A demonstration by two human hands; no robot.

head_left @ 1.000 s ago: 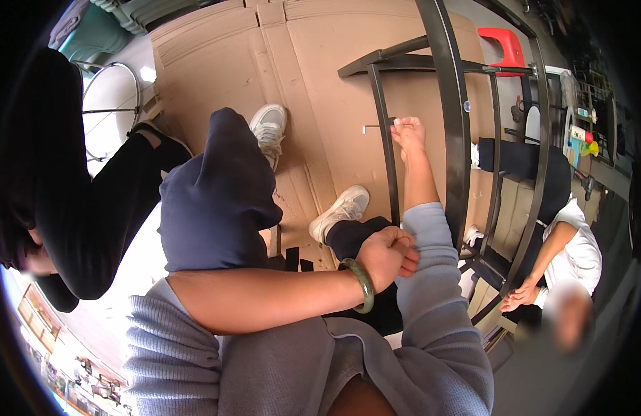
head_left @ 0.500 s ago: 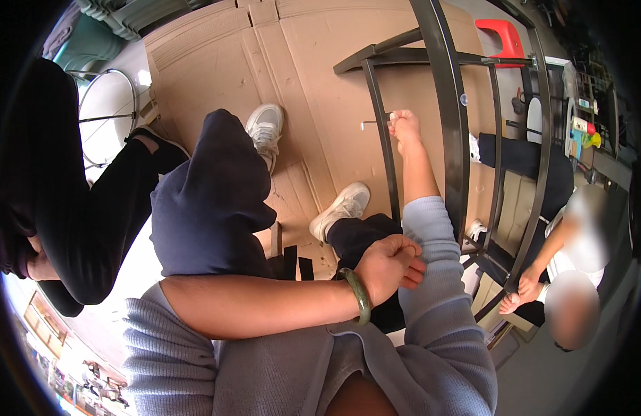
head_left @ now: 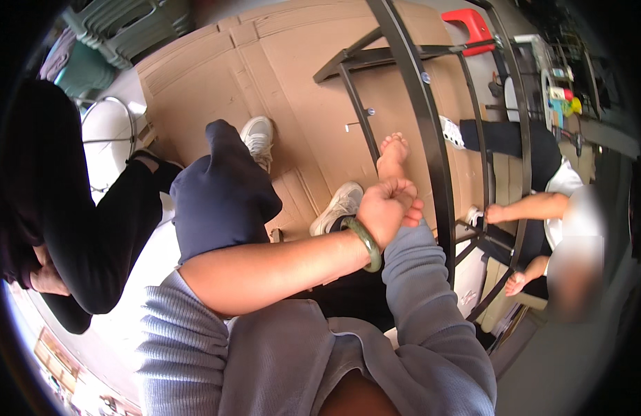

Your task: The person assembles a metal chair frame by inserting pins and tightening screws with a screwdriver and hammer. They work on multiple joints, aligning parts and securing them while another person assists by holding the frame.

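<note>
A black metal frame (head_left: pixel 423 104) of square bars stands at the right over the cardboard. On its inner bar is a small bright fastener (head_left: pixel 370 111), and a thin L-shaped metal rod (head_left: pixel 352 127) juts left beside that bar. My right hand (head_left: pixel 394 154) is closed near the inner bar, below the rod. What its curled fingers hold, if anything, is hidden. My left hand (head_left: pixel 390 208), with a green bangle (head_left: pixel 366 244) on the wrist, crosses over my right forearm. Its fingers are curled together, and I cannot see anything in them.
A large cardboard sheet (head_left: pixel 293 76) covers the floor. A co-worker (head_left: pixel 542 208) at the right has one hand by the frame. Someone in black trousers (head_left: pixel 105 229) is at my left. A red plastic piece (head_left: pixel 469 31) lies behind the frame.
My right hand has drawn back from beside the L-shaped rod, toward me. My left hand has moved up along my right forearm to the wrist. The co-worker's one hand has reached the frame.
</note>
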